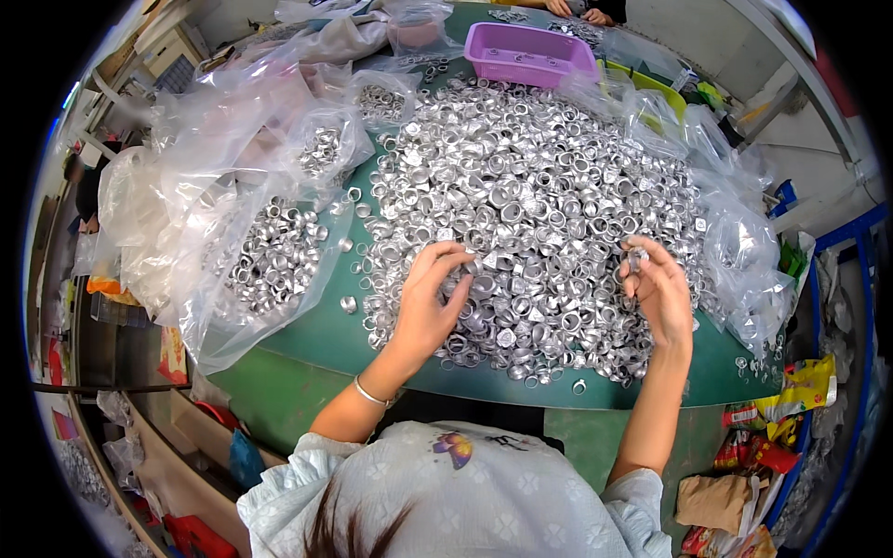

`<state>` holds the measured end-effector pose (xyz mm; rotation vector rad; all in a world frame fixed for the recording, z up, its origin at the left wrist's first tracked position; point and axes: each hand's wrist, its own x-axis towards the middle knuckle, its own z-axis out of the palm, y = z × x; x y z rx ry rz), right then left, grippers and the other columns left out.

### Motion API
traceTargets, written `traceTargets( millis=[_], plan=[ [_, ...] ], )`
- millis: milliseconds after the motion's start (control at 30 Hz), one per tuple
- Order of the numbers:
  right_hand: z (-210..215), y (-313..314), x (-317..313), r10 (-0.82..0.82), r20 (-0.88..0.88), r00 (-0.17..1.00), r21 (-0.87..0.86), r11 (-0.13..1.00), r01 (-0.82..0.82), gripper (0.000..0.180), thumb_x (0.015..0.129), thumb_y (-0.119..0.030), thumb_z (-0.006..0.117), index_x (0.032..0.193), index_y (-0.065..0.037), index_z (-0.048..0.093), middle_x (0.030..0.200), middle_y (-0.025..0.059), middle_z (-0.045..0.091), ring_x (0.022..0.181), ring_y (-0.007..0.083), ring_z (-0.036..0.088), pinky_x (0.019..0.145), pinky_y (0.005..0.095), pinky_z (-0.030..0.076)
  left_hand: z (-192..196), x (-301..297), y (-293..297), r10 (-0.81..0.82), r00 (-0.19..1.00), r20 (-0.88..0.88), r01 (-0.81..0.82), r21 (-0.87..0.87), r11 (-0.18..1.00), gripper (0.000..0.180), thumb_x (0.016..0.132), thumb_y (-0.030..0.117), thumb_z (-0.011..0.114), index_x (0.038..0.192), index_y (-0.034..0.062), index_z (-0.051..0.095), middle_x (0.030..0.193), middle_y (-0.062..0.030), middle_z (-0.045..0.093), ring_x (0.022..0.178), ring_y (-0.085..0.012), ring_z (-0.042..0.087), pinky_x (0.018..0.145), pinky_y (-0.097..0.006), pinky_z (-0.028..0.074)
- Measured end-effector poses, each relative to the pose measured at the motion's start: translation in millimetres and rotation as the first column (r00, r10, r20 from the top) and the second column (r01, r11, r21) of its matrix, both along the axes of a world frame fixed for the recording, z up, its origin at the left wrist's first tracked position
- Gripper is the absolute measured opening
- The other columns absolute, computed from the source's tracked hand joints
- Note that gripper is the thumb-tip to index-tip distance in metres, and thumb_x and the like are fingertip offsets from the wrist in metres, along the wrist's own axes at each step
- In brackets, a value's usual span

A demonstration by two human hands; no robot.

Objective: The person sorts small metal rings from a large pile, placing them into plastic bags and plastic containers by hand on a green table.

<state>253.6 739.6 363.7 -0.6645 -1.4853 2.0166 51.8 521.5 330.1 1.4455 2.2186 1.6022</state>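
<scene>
A broad heap of silver metal rings (521, 186) covers the middle of the green table (316, 339). At the near left part of the heap is my left hand (426, 302), its fingers curled round a silver ring (472, 267) at the fingertips. My right hand (662, 293) is raised over the right side of the pile, with a ring (636, 258) held between bent fingers and thumb. A few loose rings, among them a single ring (579, 387), lie along the near edge.
Clear plastic bags with rings (274, 256) lie on the left. A purple basket (530, 46) and a yellow-green tray (665, 91) stand at the back. More clear bags (744, 242) line the right edge. Another person's hands (577, 11) work at the far end. A blue frame rack (860, 279) stands right.
</scene>
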Motion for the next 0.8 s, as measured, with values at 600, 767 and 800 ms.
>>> traceTargets(
  millis=[600, 767, 800],
  plan=[
    [-15, -19, 108, -0.141, 0.191, 0.971, 0.235, 0.967, 0.094, 0.028, 0.095, -0.017, 0.042, 0.117, -0.002, 0.050, 0.090, 0.0010, 0.046, 0.061, 0.0071, 0.041, 0.052, 0.0202, 0.036, -15, 6, -16, 0.128, 0.987, -0.099, -0.131, -0.025, 0.991, 0.018, 0.078, -0.004, 0.056, 0.095, -0.0003, 0.061, 0.103, -0.0136, 0.057, 0.098, -0.0265, 0.054, 0.089, -0.034, 0.040],
    [-36, 64, 189, -0.788, 0.105, 0.607, 0.511, 0.566, 0.646, 0.029, 0.087, -0.018, 0.058, 0.106, 0.003, 0.054, 0.075, 0.0050, 0.055, 0.058, 0.0092, 0.052, 0.045, 0.0218, 0.041, -23, 10, -20, 0.194, 0.977, -0.083, -0.194, 0.013, 0.981, 0.018, 0.080, -0.005, 0.053, 0.095, -0.0011, 0.061, 0.105, -0.0142, 0.054, 0.097, -0.0270, 0.053, 0.087, -0.034, 0.040],
    [-48, 98, 210, -0.857, 0.059, 0.512, 0.516, 0.465, 0.719, 0.026, 0.086, -0.020, 0.059, 0.101, 0.002, 0.056, 0.069, 0.0048, 0.055, 0.054, 0.0096, 0.051, 0.045, 0.0225, 0.041, -23, 11, -19, 0.193, 0.977, -0.089, -0.193, 0.007, 0.981, 0.018, 0.080, -0.005, 0.053, 0.095, -0.0011, 0.061, 0.104, -0.0143, 0.054, 0.097, -0.0270, 0.053, 0.087, -0.034, 0.040]
  ],
)
